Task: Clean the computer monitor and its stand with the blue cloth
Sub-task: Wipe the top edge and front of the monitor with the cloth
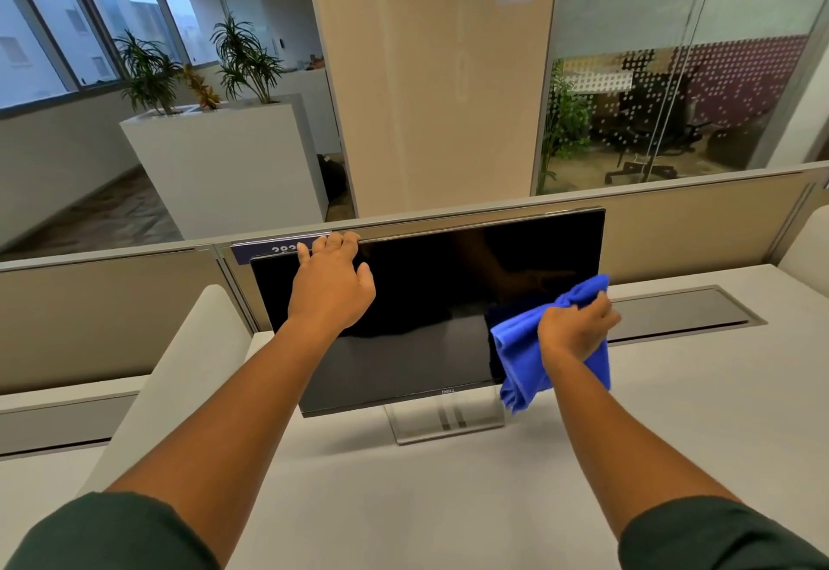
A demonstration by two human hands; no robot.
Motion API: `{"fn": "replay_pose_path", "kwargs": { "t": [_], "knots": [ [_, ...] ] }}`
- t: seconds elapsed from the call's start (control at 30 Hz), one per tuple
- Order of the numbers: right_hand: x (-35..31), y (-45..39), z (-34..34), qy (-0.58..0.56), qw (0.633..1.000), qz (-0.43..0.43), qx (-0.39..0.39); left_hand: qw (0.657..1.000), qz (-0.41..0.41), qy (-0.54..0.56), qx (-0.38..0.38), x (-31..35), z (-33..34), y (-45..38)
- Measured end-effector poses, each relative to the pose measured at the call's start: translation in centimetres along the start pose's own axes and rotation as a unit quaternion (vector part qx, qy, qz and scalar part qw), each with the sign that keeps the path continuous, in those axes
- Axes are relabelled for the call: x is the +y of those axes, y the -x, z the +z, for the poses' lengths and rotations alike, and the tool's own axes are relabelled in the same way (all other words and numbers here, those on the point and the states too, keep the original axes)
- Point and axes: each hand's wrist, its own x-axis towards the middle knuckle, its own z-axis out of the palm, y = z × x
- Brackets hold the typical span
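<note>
A black computer monitor [430,291] with a dark screen stands on a silver stand [448,423] on the white desk [448,502]. My left hand [332,287] grips the monitor's top edge near its left corner, fingers curled over the rim. My right hand [576,325] holds a bunched blue cloth [525,358] against the screen's lower right edge. Part of the cloth hangs down below the hand, covering the monitor's right corner.
A beige partition [673,228] runs behind the monitor. A dark cable tray lid [686,309] lies flush in the desk at the right. A white divider [179,367] rises at the left. Planters, a column and a glass wall stand beyond.
</note>
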Motion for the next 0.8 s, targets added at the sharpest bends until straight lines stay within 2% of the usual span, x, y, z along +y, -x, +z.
{"fn": "replay_pose_path", "kwargs": {
  "t": [0.07,0.13,0.37,0.47,0.53,0.8],
  "knots": [
    [2.6,1.9,0.4,-0.001,0.997,0.07,-0.027,1.0,0.001,-0.005,-0.003,0.0,0.3,-0.1],
    [3.9,4.3,1.0,-0.006,0.994,0.091,-0.067,1.0,-0.003,-0.005,-0.002,0.0,0.3,-0.1],
    [-0.7,10.1,3.2,-0.064,0.988,-0.081,-0.117,1.0,-0.016,0.003,-0.002,0.5,-0.3,0.2],
    [-3.3,8.8,3.1,-0.083,0.98,-0.158,-0.085,1.0,-0.02,0.008,-0.001,0.8,-0.5,0.5],
    [-4.9,6.8,2.7,-0.092,0.978,-0.18,-0.05,1.0,-0.021,0.008,-0.001,0.8,-0.4,0.5],
    [-7.2,-0.2,1.0,-0.121,0.99,-0.067,0.038,1.0,-0.025,0.013,0.002,0.9,-0.7,0.4]
  ]
}}
